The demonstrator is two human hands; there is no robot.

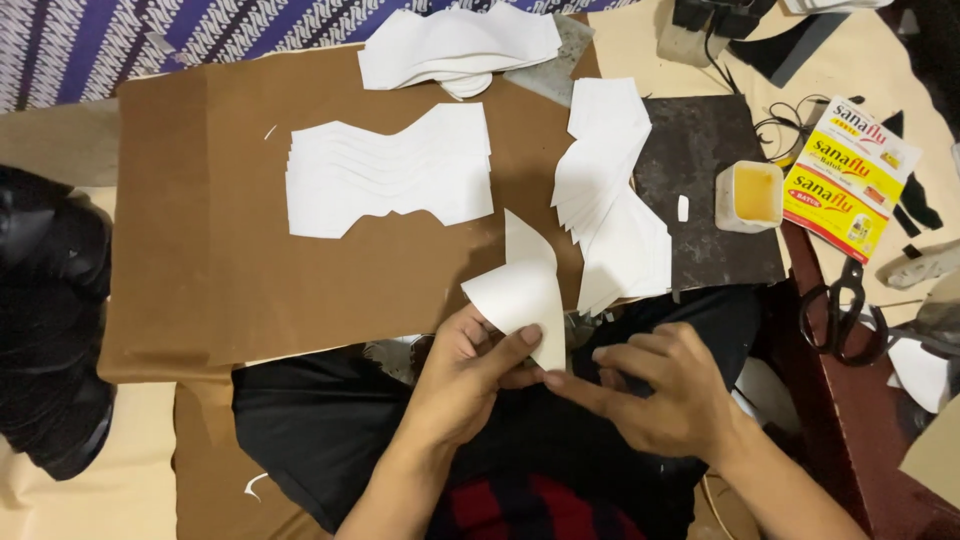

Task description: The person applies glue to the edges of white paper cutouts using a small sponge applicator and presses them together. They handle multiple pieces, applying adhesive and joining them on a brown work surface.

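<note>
My left hand [465,375] grips a white cut-out piece [522,287] that is bent into a curve, thumb pressed on its lower edge. My right hand [665,390] sits just to the right, its index finger touching the piece's lower corner, fingers loosely curled. Both hands hover over my lap, at the near edge of a brown board [200,250]. A fanned stack of white shaped pieces [390,175] lies on the board's middle. Another fanned stack of white pieces [610,190] lies to the right, close to the held piece.
A third pile of white pieces [460,45] lies at the board's far edge. A dark slab [710,160] holds a small tub of yellow glue [752,195]. Yellow-red boxes [850,175], black scissors [842,305] and a black bag [45,320] flank the board.
</note>
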